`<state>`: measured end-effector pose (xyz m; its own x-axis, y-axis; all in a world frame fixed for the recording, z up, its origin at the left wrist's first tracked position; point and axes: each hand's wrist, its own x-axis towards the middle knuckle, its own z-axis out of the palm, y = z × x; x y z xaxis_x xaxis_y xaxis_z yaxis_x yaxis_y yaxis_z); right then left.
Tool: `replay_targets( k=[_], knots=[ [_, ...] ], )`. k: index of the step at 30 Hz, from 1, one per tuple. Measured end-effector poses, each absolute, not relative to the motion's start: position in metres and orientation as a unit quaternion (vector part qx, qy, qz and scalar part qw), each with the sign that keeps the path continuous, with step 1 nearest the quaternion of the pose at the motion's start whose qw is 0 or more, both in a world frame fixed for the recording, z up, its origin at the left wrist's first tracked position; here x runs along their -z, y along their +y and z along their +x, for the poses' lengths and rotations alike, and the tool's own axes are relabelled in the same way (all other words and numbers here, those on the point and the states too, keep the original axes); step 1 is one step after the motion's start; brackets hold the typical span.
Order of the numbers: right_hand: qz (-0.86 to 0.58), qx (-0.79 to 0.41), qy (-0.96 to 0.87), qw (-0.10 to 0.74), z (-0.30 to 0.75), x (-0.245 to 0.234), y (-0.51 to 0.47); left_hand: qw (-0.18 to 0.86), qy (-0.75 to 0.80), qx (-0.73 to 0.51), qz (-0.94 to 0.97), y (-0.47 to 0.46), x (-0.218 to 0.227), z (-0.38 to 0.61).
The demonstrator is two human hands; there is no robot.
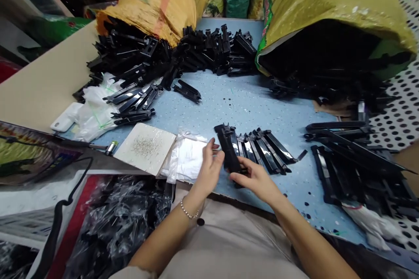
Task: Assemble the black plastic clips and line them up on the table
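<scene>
My right hand (pixel 253 177) grips the near end of a long black plastic part (pixel 227 148) between thumb and fingers. Just left of that part is my left hand (pixel 211 165), its fingers apart and nothing seen in them; whether a fingertip touches the part I cannot tell. A row of similar glossy black parts (pixel 262 150) lies side by side on the blue tabletop (pixel 229 96), to the right of the held one. Left of my left hand lies a stack of clear plastic bags (pixel 188 154), beside a white square board (pixel 145 148) with small specks on it.
Black parts spill from an orange sack (pixel 163 0) and a yellow-green sack (pixel 327 13) at the back. More parts (pixel 360 165) pile up at right, near a white glove (pixel 369 222). A screwdriver (pixel 109 147) lies at left. A box below holds plastic-wrapped pieces (pixel 121 218).
</scene>
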<state>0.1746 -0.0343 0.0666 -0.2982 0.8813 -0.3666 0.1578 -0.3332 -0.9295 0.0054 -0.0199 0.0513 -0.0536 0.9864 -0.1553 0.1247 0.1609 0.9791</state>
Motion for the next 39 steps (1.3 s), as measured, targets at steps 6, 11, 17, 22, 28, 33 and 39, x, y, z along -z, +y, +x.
replay_targets(
  k=[6,11,17,22,28,33,39],
  knots=[
    [-0.497,-0.698,-0.392,0.335,0.177,-0.063,-0.022,0.171,0.695,-0.177,0.676,-0.02,-0.021,-0.052],
    [-0.472,-0.718,-0.364,0.359,0.153,-0.067,-0.017,0.349,0.651,-0.293,0.607,-0.01,-0.018,-0.075],
    [-0.436,-0.761,-0.296,0.379,0.132,-0.071,-0.007,0.431,0.642,-0.362,0.52,-0.007,-0.018,-0.086],
    [-0.376,-0.793,-0.189,0.441,0.1,-0.062,0.011,0.399,0.654,-0.342,0.545,-0.008,-0.018,-0.081],
    [-0.424,-0.769,-0.157,0.452,0.076,-0.048,0.02,0.391,0.646,-0.355,0.551,-0.009,-0.018,-0.092],
    [-0.398,-0.783,-0.176,0.444,0.071,-0.044,0.018,0.343,0.644,-0.378,0.569,-0.019,-0.028,-0.097],
    [-0.448,-0.756,-0.196,0.435,0.066,-0.033,0.02,0.183,0.637,-0.2,0.722,-0.03,-0.048,-0.103]
  ],
)
